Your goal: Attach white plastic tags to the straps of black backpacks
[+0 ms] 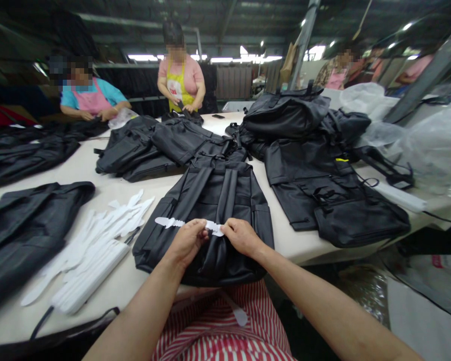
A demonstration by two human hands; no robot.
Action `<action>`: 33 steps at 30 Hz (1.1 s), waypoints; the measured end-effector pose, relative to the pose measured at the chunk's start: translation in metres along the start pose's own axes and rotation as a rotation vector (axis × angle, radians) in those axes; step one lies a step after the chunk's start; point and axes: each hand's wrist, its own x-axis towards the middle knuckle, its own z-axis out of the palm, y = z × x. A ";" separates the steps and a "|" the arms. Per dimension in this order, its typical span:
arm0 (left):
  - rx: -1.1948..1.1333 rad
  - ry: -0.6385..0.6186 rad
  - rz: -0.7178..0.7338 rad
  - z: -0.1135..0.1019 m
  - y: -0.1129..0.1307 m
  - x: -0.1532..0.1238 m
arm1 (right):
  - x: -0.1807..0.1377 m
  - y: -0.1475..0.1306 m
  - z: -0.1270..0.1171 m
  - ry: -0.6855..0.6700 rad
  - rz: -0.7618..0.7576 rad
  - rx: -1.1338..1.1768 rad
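Observation:
A black backpack [214, 200] lies flat, straps up, on the table right in front of me. Across its lower part stretches a white plastic strip [173, 222] with wavy edges. My left hand [188, 241] pinches the strip near its middle, fingers closed. My right hand [242, 235] grips the strip's right end [217, 229], fingers closed too. Both hands rest over the backpack's bottom edge, close together.
A pile of white strips [93, 250] lies to my left on the pale table [108, 190]. Black backpacks [323, 165] are stacked right, left and behind. Two people [180, 75] work at the far side. Clear plastic bags [428, 135] sit at the right.

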 end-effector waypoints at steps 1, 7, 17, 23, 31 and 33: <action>-0.006 -0.018 -0.016 -0.001 0.002 0.000 | 0.000 0.000 0.000 -0.003 -0.009 0.022; 0.022 0.052 -0.037 0.002 -0.002 -0.002 | 0.009 0.002 0.002 -0.014 0.045 0.101; 0.248 0.063 0.021 0.009 -0.001 -0.009 | 0.020 -0.002 0.000 -0.091 0.083 0.059; 0.263 0.148 0.036 0.011 -0.012 -0.004 | 0.017 0.002 0.000 -0.089 0.114 -0.066; 0.272 0.060 -0.074 0.010 -0.005 -0.006 | 0.015 0.010 -0.007 -0.064 0.212 -0.082; 0.301 0.024 -0.072 0.008 -0.003 -0.005 | 0.018 0.013 -0.007 -0.065 0.285 0.009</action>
